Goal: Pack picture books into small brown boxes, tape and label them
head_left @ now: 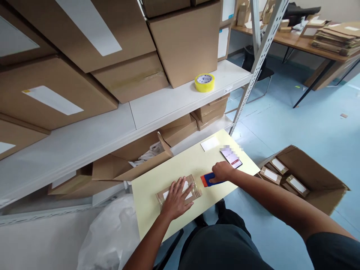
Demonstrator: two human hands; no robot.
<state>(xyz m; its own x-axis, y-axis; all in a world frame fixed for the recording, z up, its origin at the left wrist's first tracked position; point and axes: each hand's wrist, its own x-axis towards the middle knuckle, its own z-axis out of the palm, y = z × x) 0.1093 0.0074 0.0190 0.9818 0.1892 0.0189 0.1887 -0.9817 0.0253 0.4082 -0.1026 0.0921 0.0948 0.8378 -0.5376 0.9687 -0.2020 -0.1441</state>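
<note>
My left hand [176, 198] lies flat with fingers spread on top of a small cardboard box [194, 184]. The box has white label patches and shiny clear tape at its right end, and my palm hides part of it. My right hand [222, 171] is closed around a blue tool with an orange-red end [207, 179], just right of the box. Its exact kind is hard to make out. Both hands are over a pale yellow tabletop [149, 183]. Beyond my right hand lies a phone [232, 157] with a lit screen, near a white card [209, 143].
A roll of yellow tape [204, 82] sits on the grey shelf [160, 103] among large cartons [185, 41]. Right of the table, an open carton [317, 168] holds several small boxes. A translucent plastic bag [109, 232] hangs at the left. A wooden desk [295, 39] stands behind.
</note>
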